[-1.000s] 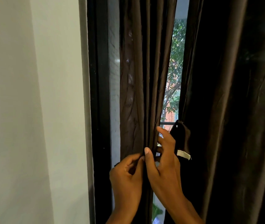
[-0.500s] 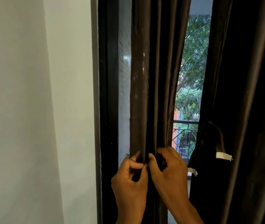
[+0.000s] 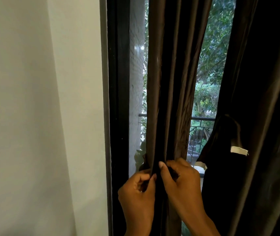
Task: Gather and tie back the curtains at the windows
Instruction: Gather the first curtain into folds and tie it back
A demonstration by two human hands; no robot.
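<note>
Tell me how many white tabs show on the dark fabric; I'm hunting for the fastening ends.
2: one white tab on the right curtain, another lower, just right of the right hand. Folds may hide more.

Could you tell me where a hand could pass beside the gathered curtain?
Free: the gap between the gathered dark brown curtain and the wide dark curtain, and the strip by the black window frame. Crowded where left hand and right hand grip it.
</note>
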